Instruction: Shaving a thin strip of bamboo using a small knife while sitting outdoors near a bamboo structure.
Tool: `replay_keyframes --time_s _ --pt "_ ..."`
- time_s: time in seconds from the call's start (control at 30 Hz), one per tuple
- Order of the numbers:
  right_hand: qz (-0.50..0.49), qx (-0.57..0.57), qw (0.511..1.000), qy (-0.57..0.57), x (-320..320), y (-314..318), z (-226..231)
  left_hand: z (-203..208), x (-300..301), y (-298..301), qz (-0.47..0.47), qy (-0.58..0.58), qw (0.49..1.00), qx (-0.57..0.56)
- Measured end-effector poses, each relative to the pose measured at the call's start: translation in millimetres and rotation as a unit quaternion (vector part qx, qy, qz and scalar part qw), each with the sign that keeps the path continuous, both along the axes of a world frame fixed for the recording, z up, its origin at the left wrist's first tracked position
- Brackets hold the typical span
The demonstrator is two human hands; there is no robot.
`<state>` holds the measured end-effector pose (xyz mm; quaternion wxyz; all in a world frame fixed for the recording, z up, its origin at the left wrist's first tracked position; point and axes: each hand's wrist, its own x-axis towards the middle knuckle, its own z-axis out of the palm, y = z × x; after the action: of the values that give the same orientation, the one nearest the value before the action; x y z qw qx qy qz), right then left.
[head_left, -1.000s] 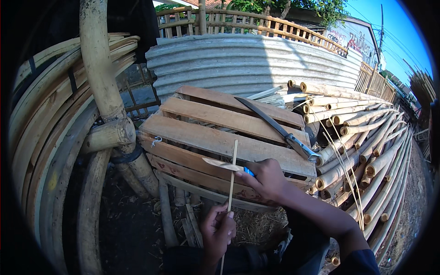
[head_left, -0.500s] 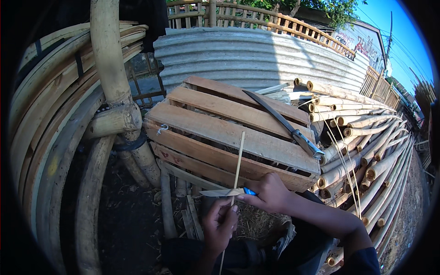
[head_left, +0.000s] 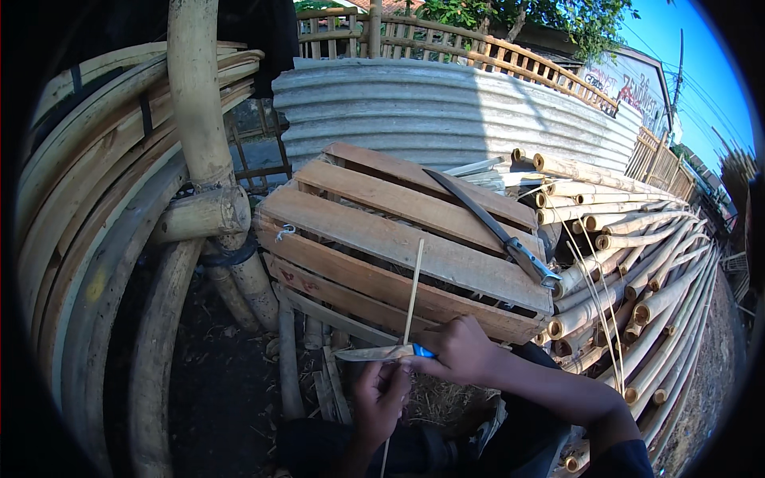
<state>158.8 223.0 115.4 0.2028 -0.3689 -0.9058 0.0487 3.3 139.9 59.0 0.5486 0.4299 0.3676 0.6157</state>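
Observation:
My left hand [head_left: 381,402] pinches a thin, pale bamboo strip [head_left: 414,291] that stands nearly upright, its lower end passing below the hand. My right hand [head_left: 460,350] is closed round the blue handle of a knife [head_left: 373,353]. The knife's blade points left and lies across the strip, just above my left fingers. Beyond the hands is a wooden slatted crate [head_left: 398,227]. On its top rests a long machete [head_left: 478,213] with a dark blade, its handle toward the near right corner.
Bamboo poles [head_left: 645,299] are heaped on the right, with thin strips [head_left: 594,279] leaning over them. A thick bamboo post [head_left: 195,103] and bent timber lengths [head_left: 88,199] stand on the left. Corrugated sheeting [head_left: 382,111] and a bamboo fence [head_left: 446,40] rise behind the crate.
Both hands, the knife and the strip are slightly lower left in the picture, while the crate and background sit a little lower as the view tilts. Both grips are unchanged.

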Motion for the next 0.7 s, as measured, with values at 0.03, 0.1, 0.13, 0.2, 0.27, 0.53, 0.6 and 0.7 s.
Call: replay_keyframes --time_s 0.03,0.1,0.13,0.2,0.27,0.53,0.6,0.7 --pt "0.048 0.03 0.998 -0.006 -2.0 0.4 -6.3 -0.8 0.8 0.5 0.002 -0.001 1.0 0.002" --pt "0.097 0.061 0.993 -0.011 -1.2 13.9 -7.2 1.2 2.2 1.4 0.021 0.006 0.999 0.04" --pt "0.024 0.074 0.997 0.025 2.1 31.9 2.6 2.7 1.2 -1.7 0.025 0.007 0.999 0.042" --pt "-0.064 0.073 0.993 0.062 10.9 49.3 15.7 5.5 1.3 -10.0 0.011 0.02 1.0 0.008" --pt "-0.028 0.034 0.997 0.057 2.2 30.8 6.2 3.5 3.6 -7.2 0.017 0.019 1.0 0.012" --pt "-0.019 0.003 0.995 0.102 3.2 39.9 1.3 -2.0 -0.5 -3.1 0.042 0.052 0.997 0.038" --pt "-0.011 -0.055 0.996 0.076 2.3 21.5 -1.3 -1.4 -0.1 -2.3 0.035 0.048 0.998 0.03" --pt "0.037 0.044 0.998 -0.033 1.7 9.0 0.1 -6.3 -2.8 -5.5 0.045 0.072 0.995 0.05"
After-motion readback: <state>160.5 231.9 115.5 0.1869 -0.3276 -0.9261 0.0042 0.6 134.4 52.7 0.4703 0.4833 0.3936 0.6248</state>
